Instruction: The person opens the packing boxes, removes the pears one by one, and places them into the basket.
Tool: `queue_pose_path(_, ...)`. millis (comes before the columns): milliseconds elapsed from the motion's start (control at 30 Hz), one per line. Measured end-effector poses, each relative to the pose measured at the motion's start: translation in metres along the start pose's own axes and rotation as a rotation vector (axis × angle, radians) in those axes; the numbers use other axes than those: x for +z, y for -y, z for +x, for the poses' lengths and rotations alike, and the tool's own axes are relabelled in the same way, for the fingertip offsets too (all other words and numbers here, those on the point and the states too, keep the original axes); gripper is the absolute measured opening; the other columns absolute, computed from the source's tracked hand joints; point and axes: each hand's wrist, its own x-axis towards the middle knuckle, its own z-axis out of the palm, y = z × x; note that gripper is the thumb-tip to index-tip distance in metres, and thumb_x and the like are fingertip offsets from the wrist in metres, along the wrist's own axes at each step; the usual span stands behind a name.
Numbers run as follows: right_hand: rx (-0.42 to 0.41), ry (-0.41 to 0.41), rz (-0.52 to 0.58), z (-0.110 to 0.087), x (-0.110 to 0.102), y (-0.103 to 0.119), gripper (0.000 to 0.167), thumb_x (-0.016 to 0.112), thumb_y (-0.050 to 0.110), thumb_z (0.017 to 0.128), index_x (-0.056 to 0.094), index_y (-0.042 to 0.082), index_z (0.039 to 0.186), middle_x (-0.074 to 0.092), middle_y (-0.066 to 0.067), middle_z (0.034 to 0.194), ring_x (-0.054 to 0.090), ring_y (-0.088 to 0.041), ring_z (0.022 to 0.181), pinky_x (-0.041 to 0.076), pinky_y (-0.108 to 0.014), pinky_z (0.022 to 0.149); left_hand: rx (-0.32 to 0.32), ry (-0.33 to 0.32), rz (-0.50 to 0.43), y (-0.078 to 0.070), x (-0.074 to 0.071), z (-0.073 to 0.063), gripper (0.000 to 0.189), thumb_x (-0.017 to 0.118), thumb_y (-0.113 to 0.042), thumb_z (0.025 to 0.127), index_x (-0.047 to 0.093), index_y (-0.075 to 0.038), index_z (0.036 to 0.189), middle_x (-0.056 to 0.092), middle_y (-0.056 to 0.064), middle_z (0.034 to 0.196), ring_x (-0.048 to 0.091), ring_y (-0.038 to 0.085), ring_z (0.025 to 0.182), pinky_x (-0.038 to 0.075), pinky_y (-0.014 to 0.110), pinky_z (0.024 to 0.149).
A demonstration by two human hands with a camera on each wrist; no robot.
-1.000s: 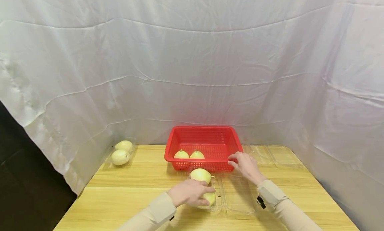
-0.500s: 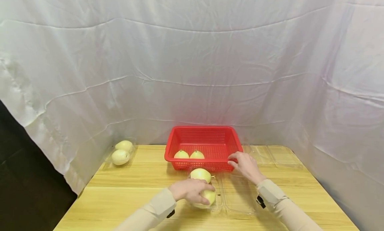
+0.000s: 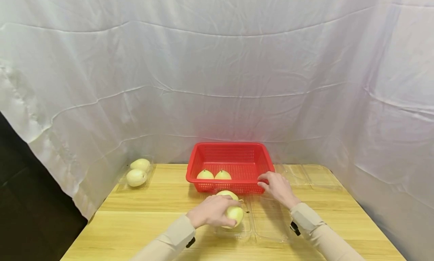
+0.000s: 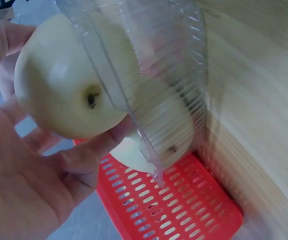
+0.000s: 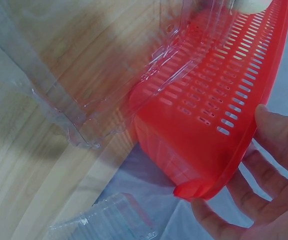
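Observation:
In the head view my left hand holds a pale yellow pear over the left half of an open clear plastic clamshell box. The left wrist view has the fingers and thumb around this pear, its dark blossom end showing. Just behind it a second pear lies in the box, partly covered by the hand. My right hand grips the front right rim of the red plastic basket. In the right wrist view, the thumb and fingers straddle the basket's edge.
Two pears sit at the basket's front left. At the table's far left another clear box holds two pears. An open clear box lies at the back right. A pale curtain stands behind the wooden table.
My left hand has tightened around the near pear and raised it slightly, tilting it. My right hand and the basket have stayed in place.

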Motion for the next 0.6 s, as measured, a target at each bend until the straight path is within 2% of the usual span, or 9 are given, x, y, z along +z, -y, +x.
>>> queue_pose_path(167, 0.009, 0.009, -0.002, -0.001, -0.001, 0.002, 0.013, 0.075, 0.018, 0.085, 0.076, 0.013, 0.097, 0.073, -0.004, 0.098, 0.068, -0.029, 0.094, 0.053, -0.050, 0.075, -0.052, -0.046, -0.062, 0.001, -0.002, 0.000, 0.056, 0.068, -0.050, 0.077, 0.062, -0.026, 0.127, 0.062, -0.005, 0.117, 0.056, 0.006, 0.097, 0.044, 0.024, 0.075)
queue_pose_path(267, 0.017, 0.014, -0.001, -0.001, -0.001, 0.003, 0.013, 0.075, 0.018, 0.086, 0.076, 0.013, 0.097, 0.073, -0.005, 0.099, 0.068, -0.030, 0.094, 0.053, -0.050, 0.075, -0.040, -0.089, -0.090, 0.003, -0.004, 0.001, 0.052, 0.068, -0.048, 0.077, 0.062, -0.022, 0.122, 0.066, -0.008, 0.104, 0.056, 0.004, 0.085, 0.043, 0.022, 0.074)
queue_pose_path(400, 0.020, 0.012, -0.012, -0.001, -0.001, 0.003, 0.014, 0.075, 0.019, 0.085, 0.076, 0.013, 0.098, 0.072, -0.004, 0.098, 0.068, -0.030, 0.093, 0.053, -0.049, 0.074, -0.044, -0.158, -0.130, 0.007, -0.008, 0.003, 0.047, 0.068, -0.047, 0.075, 0.062, -0.025, 0.116, 0.062, -0.014, 0.086, 0.053, 0.001, 0.073, 0.041, 0.019, 0.066)
queue_pose_path(500, 0.015, 0.007, -0.019, 0.000, -0.001, 0.003, 0.014, 0.075, 0.018, 0.085, 0.076, 0.013, 0.097, 0.072, -0.004, 0.098, 0.068, -0.029, 0.092, 0.053, -0.049, 0.073, -0.079, -0.211, -0.179, 0.010, -0.013, 0.004, 0.047, 0.068, -0.049, 0.077, 0.061, -0.027, 0.118, 0.063, -0.014, 0.087, 0.053, 0.002, 0.074, 0.042, 0.020, 0.064)
queue_pose_path(600, 0.010, -0.001, -0.019, 0.000, 0.000, 0.003, 0.013, 0.075, 0.017, 0.085, 0.076, 0.013, 0.097, 0.073, -0.004, 0.098, 0.068, -0.028, 0.092, 0.053, -0.049, 0.073, -0.134, -0.266, -0.263, 0.017, -0.019, 0.007, 0.047, 0.068, -0.050, 0.081, 0.059, -0.027, 0.121, 0.066, -0.007, 0.094, 0.058, 0.006, 0.078, 0.047, 0.024, 0.064)
